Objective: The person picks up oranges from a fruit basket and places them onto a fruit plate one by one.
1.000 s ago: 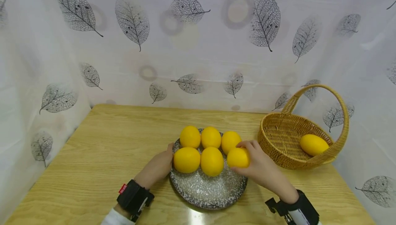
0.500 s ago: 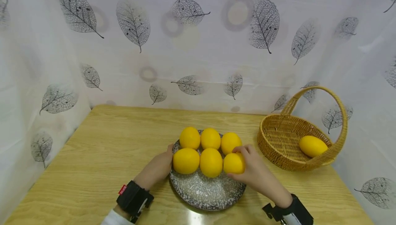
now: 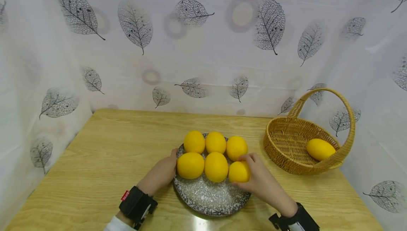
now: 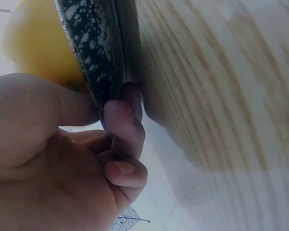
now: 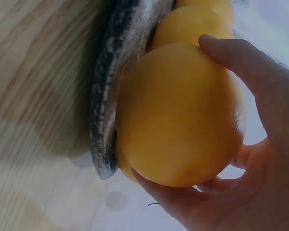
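Note:
A round speckled grey plate (image 3: 213, 197) carries two rows of yellow lemons (image 3: 216, 167). My left hand (image 3: 162, 171) grips its left rim; in the left wrist view the thumb lies on the lemon side and curled fingers (image 4: 123, 120) press the underside. My right hand (image 3: 262, 176) holds the front row's rightmost lemon (image 3: 239, 172), at the plate's right side and close beside the middle lemon. In the right wrist view, thumb and fingers span this lemon (image 5: 180, 115) from opposite sides, low against the plate (image 5: 106, 106). Whether it rests fully on the plate is hidden.
A wicker basket (image 3: 279, 155) with a tall arched handle stands right of the plate, one lemon (image 3: 320, 149) inside it. The wooden table (image 3: 127, 135) ends at a leaf-printed curtain (image 3: 203, 54) behind and at both sides.
My right hand has moved left and slightly down with its lemon, closing up to the middle front lemon. My left hand has stayed on the plate's rim.

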Demonstrator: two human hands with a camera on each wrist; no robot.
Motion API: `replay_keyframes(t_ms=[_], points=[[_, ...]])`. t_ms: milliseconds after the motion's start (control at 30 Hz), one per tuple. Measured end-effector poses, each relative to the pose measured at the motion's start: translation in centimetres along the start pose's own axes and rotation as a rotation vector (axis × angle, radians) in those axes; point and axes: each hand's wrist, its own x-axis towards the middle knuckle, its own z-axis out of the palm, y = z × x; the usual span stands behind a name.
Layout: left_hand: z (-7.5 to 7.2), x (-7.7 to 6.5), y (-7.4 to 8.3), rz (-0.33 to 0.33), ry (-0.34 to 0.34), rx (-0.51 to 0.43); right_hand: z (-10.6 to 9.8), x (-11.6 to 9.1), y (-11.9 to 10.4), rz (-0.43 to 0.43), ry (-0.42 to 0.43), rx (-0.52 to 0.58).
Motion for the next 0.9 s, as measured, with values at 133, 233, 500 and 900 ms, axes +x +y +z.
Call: replay_keyframes(t_ms=[133, 233, 500, 900], points=[[0.00, -0.01, 0.01, -0.002, -0.001, -0.002, 0.24, -0.13, 0.04, -0.001, -0.013, -0.001], [0.00, -0.02, 0.01, 0.006, 0.006, -0.002, 0.26, -0.21, 0.04, -0.003, -0.037, -0.013], [-0.09, -0.21, 0.15, 0.017, 0.016, -0.021, -0.07, -0.24, 0.09, -0.003, -0.039, -0.035], [-0.02, -0.07, 0.01, -0.010, -0.006, -0.008, -0.62, -0.52, 0.13, 0.040, -0.040, -0.055]])
